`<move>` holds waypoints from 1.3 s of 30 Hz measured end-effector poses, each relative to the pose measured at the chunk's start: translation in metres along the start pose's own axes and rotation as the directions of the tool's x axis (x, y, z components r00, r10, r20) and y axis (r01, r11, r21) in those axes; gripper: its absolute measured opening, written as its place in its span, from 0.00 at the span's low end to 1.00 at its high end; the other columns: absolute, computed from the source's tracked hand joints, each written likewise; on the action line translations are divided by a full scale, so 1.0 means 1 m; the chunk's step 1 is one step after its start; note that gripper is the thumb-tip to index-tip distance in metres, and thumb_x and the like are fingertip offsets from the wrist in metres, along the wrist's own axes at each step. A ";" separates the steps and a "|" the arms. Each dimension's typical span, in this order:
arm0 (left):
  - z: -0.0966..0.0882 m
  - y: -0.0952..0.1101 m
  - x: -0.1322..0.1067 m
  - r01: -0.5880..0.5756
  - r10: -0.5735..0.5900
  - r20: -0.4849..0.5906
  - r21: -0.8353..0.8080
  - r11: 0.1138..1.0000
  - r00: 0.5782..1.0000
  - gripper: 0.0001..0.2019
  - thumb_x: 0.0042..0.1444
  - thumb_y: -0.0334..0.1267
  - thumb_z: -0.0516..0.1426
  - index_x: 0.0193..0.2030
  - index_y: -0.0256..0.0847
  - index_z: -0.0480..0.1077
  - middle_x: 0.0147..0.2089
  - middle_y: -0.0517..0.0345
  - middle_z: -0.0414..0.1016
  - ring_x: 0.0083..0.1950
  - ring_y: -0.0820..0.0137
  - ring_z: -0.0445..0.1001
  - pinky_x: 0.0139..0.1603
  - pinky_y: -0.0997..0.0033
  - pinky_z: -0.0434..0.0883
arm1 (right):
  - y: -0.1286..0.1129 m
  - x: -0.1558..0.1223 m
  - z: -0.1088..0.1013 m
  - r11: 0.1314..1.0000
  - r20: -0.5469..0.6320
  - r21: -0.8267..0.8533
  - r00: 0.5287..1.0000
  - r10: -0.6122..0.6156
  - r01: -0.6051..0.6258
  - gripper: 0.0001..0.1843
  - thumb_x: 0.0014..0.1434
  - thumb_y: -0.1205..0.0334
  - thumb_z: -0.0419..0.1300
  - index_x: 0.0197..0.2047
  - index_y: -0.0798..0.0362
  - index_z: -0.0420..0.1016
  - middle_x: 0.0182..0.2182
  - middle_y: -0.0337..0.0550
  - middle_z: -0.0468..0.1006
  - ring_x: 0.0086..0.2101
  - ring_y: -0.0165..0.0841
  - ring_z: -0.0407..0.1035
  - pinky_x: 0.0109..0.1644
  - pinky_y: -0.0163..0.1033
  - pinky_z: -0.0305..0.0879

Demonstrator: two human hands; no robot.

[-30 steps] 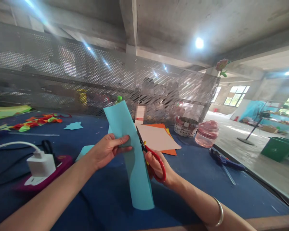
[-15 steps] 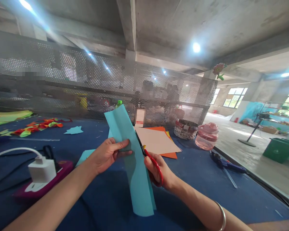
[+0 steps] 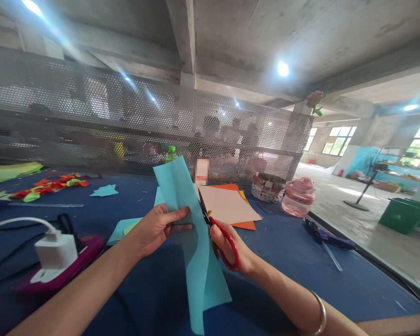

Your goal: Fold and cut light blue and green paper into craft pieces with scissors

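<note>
Fingers: left hand (image 3: pixel 156 232) pinches a folded sheet of thin turquoise paper (image 3: pixel 196 275), held up over the table; right hand (image 3: pixel 227 247) curls through the glossy red loops of scissors (image 3: pixel 235 255).
Blades: slim, dark, pointed, upright against the paper's edge.
Nearby: smooth pale card (image 3: pixel 227 205) lying over orange card (image 3: pixel 247 226) on a blue tabletop (image 3: pixel 273 280).

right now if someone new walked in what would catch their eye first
The long turquoise paper stands out at centre, gripped by the left hand, with red-handled scissors in the right hand, blades at its edge. Beyond them, a pink plastic jar stands on the blue table, before a perforated metal screen.
</note>
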State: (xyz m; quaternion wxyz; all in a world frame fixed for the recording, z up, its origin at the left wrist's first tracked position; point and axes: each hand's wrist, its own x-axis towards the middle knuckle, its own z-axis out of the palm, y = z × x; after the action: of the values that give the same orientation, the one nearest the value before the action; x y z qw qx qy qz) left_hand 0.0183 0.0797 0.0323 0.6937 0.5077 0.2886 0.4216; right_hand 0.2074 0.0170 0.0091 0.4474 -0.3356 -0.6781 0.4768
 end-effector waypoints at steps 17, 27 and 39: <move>-0.003 0.000 0.001 -0.013 0.013 0.040 0.020 1.000 0.999 0.11 0.51 0.34 0.64 0.42 0.37 0.79 0.42 0.48 0.82 0.40 0.63 0.79 0.40 0.67 0.78 | 0.005 0.002 0.002 0.999 -0.067 -0.017 0.997 0.045 -0.046 0.25 0.57 0.37 0.55 0.29 0.52 0.58 0.15 0.28 0.52 0.16 0.21 0.47 0.18 0.30 0.43; 0.000 0.006 -0.001 0.032 -0.032 -0.014 0.005 0.999 0.999 0.08 0.51 0.27 0.63 0.38 0.35 0.79 0.37 0.50 0.82 0.33 0.66 0.79 0.29 0.72 0.78 | 0.006 0.003 0.001 0.997 -0.076 -0.070 0.997 0.012 -0.017 0.24 0.58 0.40 0.56 0.27 0.53 0.58 0.18 0.30 0.54 0.19 0.21 0.48 0.21 0.29 0.46; -0.012 0.029 0.000 -0.083 0.015 -0.286 -0.227 0.970 0.958 0.09 0.54 0.20 0.57 0.32 0.33 0.77 0.31 0.56 0.81 0.25 0.73 0.78 0.20 0.78 0.77 | 0.000 0.000 0.004 0.993 -0.016 -0.070 0.996 0.089 -0.090 0.24 0.60 0.43 0.55 0.25 0.52 0.52 0.17 0.28 0.50 0.16 0.20 0.46 0.18 0.28 0.43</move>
State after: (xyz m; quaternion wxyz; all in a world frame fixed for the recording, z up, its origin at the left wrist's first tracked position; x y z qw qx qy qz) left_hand -0.0004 0.0894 0.0559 0.6902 0.3634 0.3193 0.5381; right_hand 0.2042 0.0158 0.0083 0.4176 -0.3843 -0.6760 0.4700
